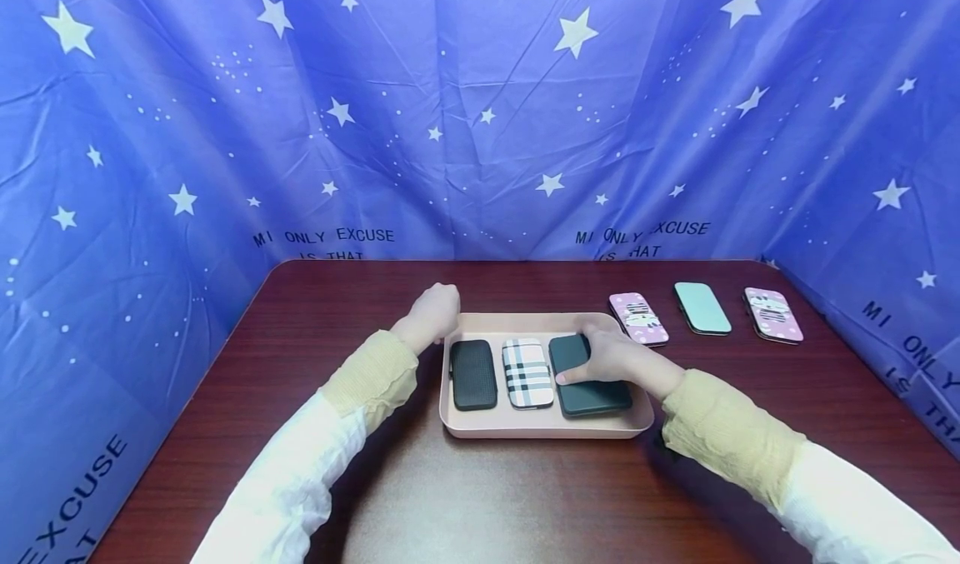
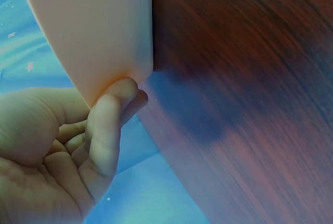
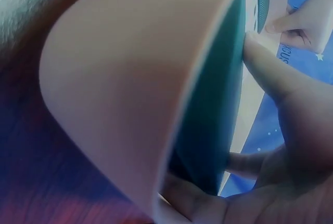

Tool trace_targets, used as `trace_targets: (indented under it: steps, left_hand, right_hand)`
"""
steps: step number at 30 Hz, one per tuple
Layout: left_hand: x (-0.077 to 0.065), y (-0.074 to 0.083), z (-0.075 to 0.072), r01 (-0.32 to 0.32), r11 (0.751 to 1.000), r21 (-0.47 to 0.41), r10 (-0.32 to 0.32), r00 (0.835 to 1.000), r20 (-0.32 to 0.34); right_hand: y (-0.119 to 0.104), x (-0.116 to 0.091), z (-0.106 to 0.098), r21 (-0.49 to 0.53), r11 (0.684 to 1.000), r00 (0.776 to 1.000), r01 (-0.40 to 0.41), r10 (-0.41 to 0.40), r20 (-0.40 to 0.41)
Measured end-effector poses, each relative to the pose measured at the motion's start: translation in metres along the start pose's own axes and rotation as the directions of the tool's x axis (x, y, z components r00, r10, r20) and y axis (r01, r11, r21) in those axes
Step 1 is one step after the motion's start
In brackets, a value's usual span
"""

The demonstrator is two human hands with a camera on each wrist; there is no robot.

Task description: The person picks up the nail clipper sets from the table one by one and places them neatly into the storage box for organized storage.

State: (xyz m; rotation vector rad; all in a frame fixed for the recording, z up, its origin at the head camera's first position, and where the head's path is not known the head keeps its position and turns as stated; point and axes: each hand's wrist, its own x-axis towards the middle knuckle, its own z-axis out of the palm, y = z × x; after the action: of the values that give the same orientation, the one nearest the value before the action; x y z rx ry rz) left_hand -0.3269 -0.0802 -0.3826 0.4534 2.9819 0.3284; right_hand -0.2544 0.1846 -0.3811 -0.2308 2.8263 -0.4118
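A pale pink tray (image 1: 547,432) lies on the table with three flat cases inside. My left hand (image 1: 431,314) pinches the tray's far left corner; the left wrist view shows thumb and fingers on the tray wall (image 2: 104,31). At the tray's right end, my right hand (image 1: 611,354) grips a dark green case (image 1: 596,399), thumb on the left side and fingers on the right. Whether that case touches the tray floor I cannot tell. A black textured case (image 1: 474,375) lies at the left, and a plaid case (image 1: 528,372) sits between the two.
Right of the tray on the brown table (image 1: 510,497) lie a pink patterned case (image 1: 638,319), a mint green case (image 1: 702,308) and another pink patterned case (image 1: 773,315). A blue star-printed curtain (image 1: 480,131) surrounds the table's back and sides.
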Motion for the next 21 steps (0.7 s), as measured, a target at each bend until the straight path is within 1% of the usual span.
trace_targets:
  steps: [4,10,15,18,21]
  left_hand:
    - [0.002,0.0001,-0.0005,0.006,1.0,-0.007,-0.006,1.0,0.012]
    - [0.0031,0.0004,-0.0014,0.012,1.0,-0.007,-0.012,0.999,0.03]
    - [0.0042,0.0,0.0007,0.007,1.0,-0.016,-0.007,1.0,0.016]
    - [0.0029,-0.0001,0.0017,-0.004,1.0,0.0,0.004,1.0,-0.003]
    - [0.0023,-0.0003,0.0024,-0.006,1.0,0.02,0.006,1.0,-0.009]
  right_hand:
    - [-0.0023,-0.0013,-0.0017,-0.049,0.999,1.0,-0.007,0.007,-0.001]
    - [-0.0042,-0.0008,-0.003,-0.121,0.992,0.999,-0.038,0.039,0.01]
    - [-0.0068,-0.0018,-0.0045,-0.203,0.978,0.998,-0.044,0.05,0.027]
    - [-0.0093,-0.0023,-0.005,-0.249,0.968,0.998,-0.043,0.052,0.031]
    - [-0.0105,-0.0024,-0.005,-0.271,0.962,0.998,-0.043,0.052,0.028]
